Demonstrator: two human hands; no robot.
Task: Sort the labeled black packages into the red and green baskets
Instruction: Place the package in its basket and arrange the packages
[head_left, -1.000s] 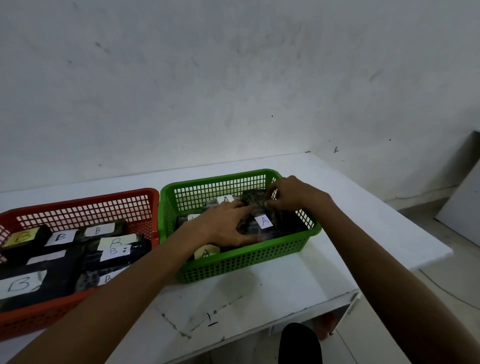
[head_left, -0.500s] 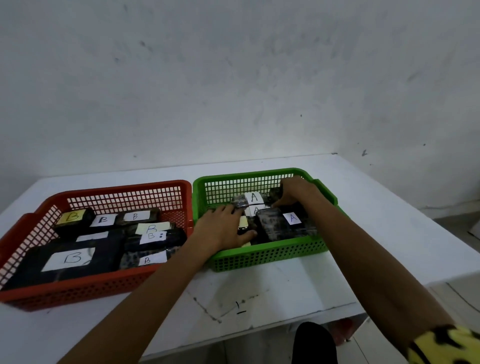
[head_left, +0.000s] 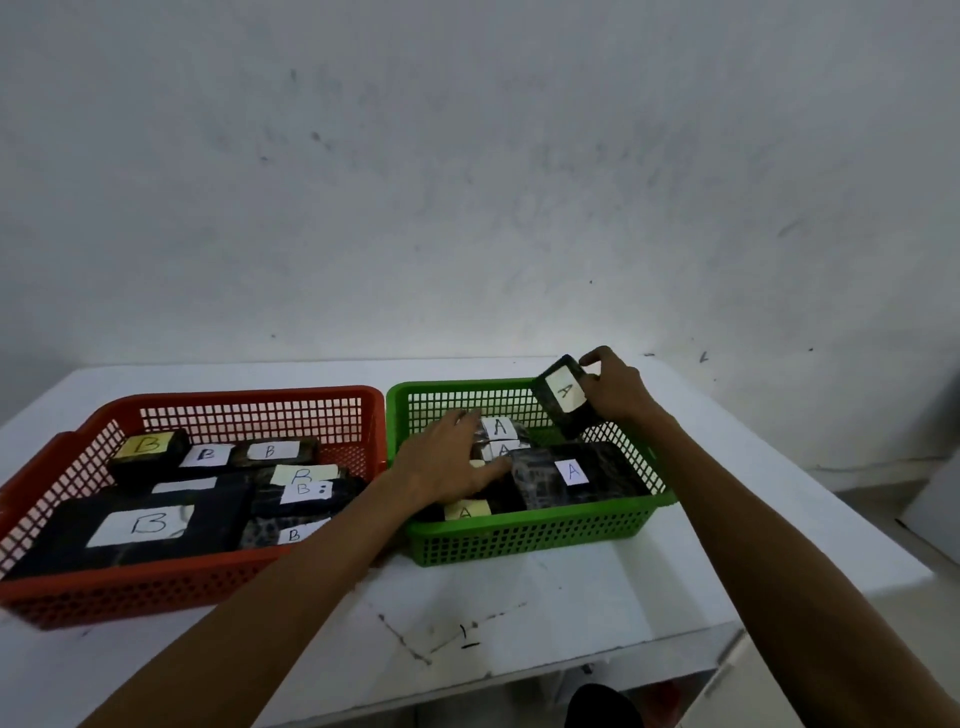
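Observation:
A green basket (head_left: 524, 535) on the right holds several black packages labeled A, among them a large one (head_left: 576, 475). To its left, the red basket (head_left: 130, 597) holds several black packages labeled B. My right hand (head_left: 615, 387) grips a small black package labeled A (head_left: 563, 395), tilted and lifted over the green basket's back right corner. My left hand (head_left: 447, 462) lies flat with fingers spread on the packages inside the green basket, holding nothing.
Both baskets sit side by side on a white table (head_left: 519, 623) against a grey-white wall. The table's front and right edges are close. A dark object (head_left: 602, 706) shows below the front edge.
My right hand has lifted a small A package out of the green basket to above its back right corner. The left hand shifted slightly further into the basket. The view moved right.

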